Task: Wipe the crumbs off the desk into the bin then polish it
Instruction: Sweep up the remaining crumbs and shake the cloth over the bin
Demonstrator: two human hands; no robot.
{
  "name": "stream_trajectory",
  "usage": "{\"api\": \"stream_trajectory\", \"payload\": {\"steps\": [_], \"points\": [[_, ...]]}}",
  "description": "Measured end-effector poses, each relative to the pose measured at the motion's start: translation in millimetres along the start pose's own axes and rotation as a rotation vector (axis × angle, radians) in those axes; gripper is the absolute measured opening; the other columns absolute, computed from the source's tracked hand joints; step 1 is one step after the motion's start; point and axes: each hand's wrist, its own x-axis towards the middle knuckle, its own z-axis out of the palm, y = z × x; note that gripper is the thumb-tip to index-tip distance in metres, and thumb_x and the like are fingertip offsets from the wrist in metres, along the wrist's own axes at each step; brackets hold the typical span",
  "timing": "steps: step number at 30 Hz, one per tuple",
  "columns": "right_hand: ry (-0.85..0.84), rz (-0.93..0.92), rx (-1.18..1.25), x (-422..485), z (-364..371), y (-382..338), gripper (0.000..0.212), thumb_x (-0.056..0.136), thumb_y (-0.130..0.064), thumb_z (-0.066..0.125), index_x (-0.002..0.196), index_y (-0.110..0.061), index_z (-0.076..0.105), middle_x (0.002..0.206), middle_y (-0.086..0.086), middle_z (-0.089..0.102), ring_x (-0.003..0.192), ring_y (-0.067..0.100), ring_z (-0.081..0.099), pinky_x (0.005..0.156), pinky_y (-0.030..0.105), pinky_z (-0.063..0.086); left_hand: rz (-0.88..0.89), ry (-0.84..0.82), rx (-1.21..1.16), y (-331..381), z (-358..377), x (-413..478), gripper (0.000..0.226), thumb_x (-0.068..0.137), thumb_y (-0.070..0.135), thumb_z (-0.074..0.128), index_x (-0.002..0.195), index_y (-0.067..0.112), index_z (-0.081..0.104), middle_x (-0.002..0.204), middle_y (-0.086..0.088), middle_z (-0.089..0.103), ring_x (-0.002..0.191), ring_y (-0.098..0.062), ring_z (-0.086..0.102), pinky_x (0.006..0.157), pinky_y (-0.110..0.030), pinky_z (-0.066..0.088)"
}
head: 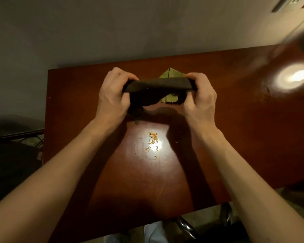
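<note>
Both ends of a dark cloth [158, 85] are gripped by our left hand [111, 100] and right hand [200, 102], fingers curled round it. Just beyond them lies a green cloth [170, 75]; crumbs [153, 142] dot the desk [235, 123] between our forearms.

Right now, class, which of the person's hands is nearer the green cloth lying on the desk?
Right. The right hand grips the dark cloth just beside the green cloth; the left hand grips the dark cloth's other end, farther off.

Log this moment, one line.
left hand, right hand: grip dark cloth | crumbs: on desk, unwiped | green cloth: beyond hands
</note>
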Motion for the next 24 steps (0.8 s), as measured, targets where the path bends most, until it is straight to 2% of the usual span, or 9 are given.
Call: {"api": "stream_trajectory", "payload": {"steps": [3, 6, 8, 11, 14, 17, 19, 22, 24], "points": [[-0.136, 0.213, 0.145, -10, 2, 6, 0.03, 0.092, 0.004, 0.053, 0.112, -0.014, 0.065, 0.105, -0.001, 0.067, 0.101, 0.01, 0.063, 0.087, 0.031, 0.055, 0.034, -0.194, -0.023, 2, 8, -11, 0.025, 0.081, -0.005, 0.057, 0.103, 0.007, 0.063, 0.099, -0.007, 0.062, 0.092, -0.026, 0.057, 0.081, -0.04, 0.046], [-0.325, 0.417, 0.162, -23, 10, 17, 0.024, 0.092, 0.003, 0.051, 0.101, -0.015, 0.065, 0.097, -0.004, 0.065, 0.09, 0.003, 0.058, 0.078, 0.023, 0.044, -0.161, -0.422, -0.098, -6, 15, -30, 0.008, 0.098, 0.01, 0.056, 0.103, 0.015, 0.059, 0.09, -0.001, 0.063, 0.08, -0.019, 0.057, 0.071, -0.042, 0.045], [-0.436, 0.512, 0.161, -33, 17, 26, 0.019, 0.093, 0.001, 0.052, 0.094, -0.014, 0.063, 0.093, 0.001, 0.064, 0.086, 0.008, 0.058, 0.074, 0.026, 0.044, -0.246, -0.502, -0.095, -14, 18, -42, 0.005, 0.104, 0.017, 0.054, 0.103, 0.019, 0.059, 0.084, 0.003, 0.061, 0.068, -0.009, 0.054, 0.062, -0.035, 0.039], [-0.546, 0.587, 0.151, -47, 24, 36, 0.017, 0.094, -0.002, 0.051, 0.091, -0.014, 0.062, 0.09, 0.007, 0.066, 0.083, 0.024, 0.063, 0.075, 0.04, 0.048, -0.311, -0.541, -0.107, -23, 19, -56, 0.011, 0.107, 0.022, 0.051, 0.106, 0.024, 0.062, 0.079, 0.005, 0.061, 0.06, -0.006, 0.052, 0.059, -0.028, 0.037], [-0.606, 0.602, 0.207, -53, 25, 36, 0.026, 0.097, 0.002, 0.047, 0.101, -0.016, 0.065, 0.095, 0.007, 0.068, 0.078, 0.019, 0.061, 0.071, 0.037, 0.047, -0.368, -0.585, -0.133, -25, 17, -59, 0.022, 0.109, 0.024, 0.051, 0.121, 0.031, 0.068, 0.098, 0.013, 0.067, 0.077, 0.002, 0.058, 0.073, -0.027, 0.042], [-0.682, 0.47, 0.144, -54, 28, 37, 0.043, 0.097, 0.006, 0.046, 0.114, -0.025, 0.071, 0.112, -0.006, 0.07, 0.107, 0.015, 0.061, 0.091, 0.029, 0.047, -0.382, -0.623, -0.136, -25, 17, -59, 0.031, 0.109, 0.026, 0.05, 0.134, 0.032, 0.067, 0.126, 0.016, 0.064, 0.114, -0.007, 0.052, 0.1, -0.036, 0.039], [-0.629, 0.431, 0.092, -53, 27, 37, 0.044, 0.095, 0.01, 0.047, 0.116, -0.02, 0.073, 0.116, -0.006, 0.07, 0.114, 0.012, 0.059, 0.099, 0.025, 0.045, -0.364, -0.617, -0.145, -26, 20, -60, 0.031, 0.11, 0.027, 0.049, 0.134, 0.033, 0.068, 0.127, 0.015, 0.066, 0.115, -0.008, 0.051, 0.098, -0.036, 0.037], [-0.319, 0.383, 0.015, -40, 16, 36, 0.041, 0.091, 0.01, 0.047, 0.116, -0.012, 0.071, 0.114, 0.001, 0.067, 0.105, 0.004, 0.054, 0.093, 0.009, 0.042, -0.249, -0.481, -0.067, -28, 24, -57, 0.026, 0.109, 0.024, 0.05, 0.126, 0.03, 0.068, 0.109, 0.011, 0.07, 0.099, -0.014, 0.059, 0.088, -0.041, 0.044], [-0.18, 0.332, -0.022, -27, 8, 36, 0.039, 0.09, 0.007, 0.046, 0.117, -0.01, 0.069, 0.115, 0.001, 0.063, 0.104, 0.002, 0.051, 0.093, 0.01, 0.042, -0.155, -0.424, 0.052, -31, 27, -53, 0.027, 0.103, 0.016, 0.055, 0.126, 0.026, 0.065, 0.111, 0.006, 0.066, 0.101, -0.019, 0.058, 0.089, -0.042, 0.045]]}}
